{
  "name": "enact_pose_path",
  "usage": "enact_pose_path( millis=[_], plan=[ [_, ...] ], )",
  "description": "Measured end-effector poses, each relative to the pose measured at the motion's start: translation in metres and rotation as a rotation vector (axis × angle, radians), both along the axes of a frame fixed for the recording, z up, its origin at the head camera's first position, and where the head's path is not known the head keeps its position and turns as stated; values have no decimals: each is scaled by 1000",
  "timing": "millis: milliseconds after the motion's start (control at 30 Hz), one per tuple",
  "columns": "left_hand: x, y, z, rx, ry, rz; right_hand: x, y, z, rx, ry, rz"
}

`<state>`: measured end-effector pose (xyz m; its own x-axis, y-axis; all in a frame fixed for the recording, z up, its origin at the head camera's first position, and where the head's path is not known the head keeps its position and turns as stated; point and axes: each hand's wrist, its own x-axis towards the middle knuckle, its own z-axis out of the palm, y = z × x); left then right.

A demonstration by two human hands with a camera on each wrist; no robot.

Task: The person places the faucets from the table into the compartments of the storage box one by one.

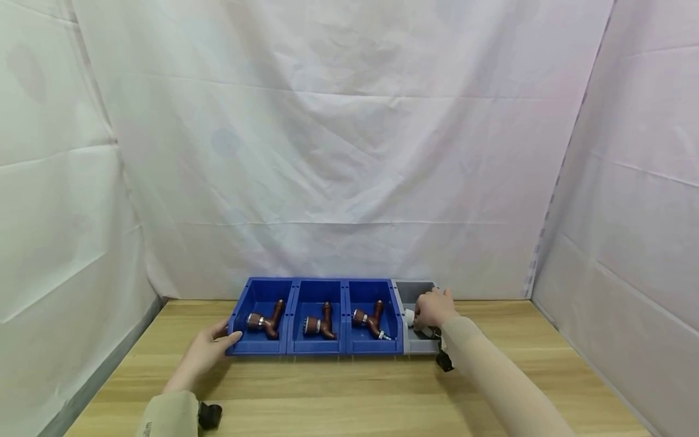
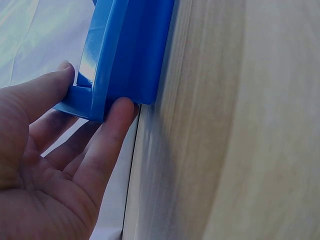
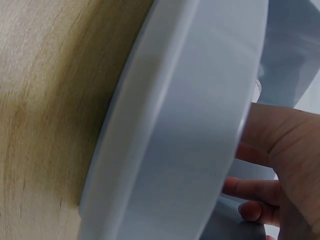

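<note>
My left hand (image 1: 204, 352) grips the left front corner of the leftmost blue bin (image 1: 259, 347), thumb over the rim and fingers around the outside in the left wrist view. My right hand (image 1: 434, 309) reaches into the grey bin (image 1: 420, 347) at the row's right end. A white ribbed knob (image 1: 409, 317) shows beside its fingers (image 3: 257, 187); their tips are partly hidden behind the bin's front wall, and I cannot tell whether they hold it. Brown taps with ribbed knobs lie in the blue bins: a left one (image 1: 266, 321), a middle one (image 1: 322, 325) and a right one (image 1: 372, 320).
The middle blue bin (image 1: 315, 348) and right blue bin (image 1: 374, 348) join the others in one row on the wooden table (image 1: 327, 400). White cloth (image 1: 349, 152) hangs behind the row and on both sides.
</note>
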<state>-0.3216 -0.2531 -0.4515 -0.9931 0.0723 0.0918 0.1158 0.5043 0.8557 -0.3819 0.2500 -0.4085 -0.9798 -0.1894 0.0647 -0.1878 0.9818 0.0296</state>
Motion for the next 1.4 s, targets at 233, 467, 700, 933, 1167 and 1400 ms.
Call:
enact_pose_path(
  millis=[233, 467, 700, 933, 1167, 1400],
  plan=[
    [3, 1, -5, 17, -28, 12, 3, 2, -3, 4, 16, 14],
    [7, 2, -8, 40, -29, 9, 2, 4, -5, -2, 13, 16],
    [5, -1, -6, -4, -19, 19, 3, 3, 8, -34, 34, 13],
    [6, -1, -3, 19, -27, 3, 8, 4, 16, -73, 40, 21],
    [2, -2, -1, 23, -1, -5, 12, 5, 18, -125, 86, 28],
    [0, -2, -1, 21, -8, -17, 16, 7, 16, -165, 116, 33]
  ],
)
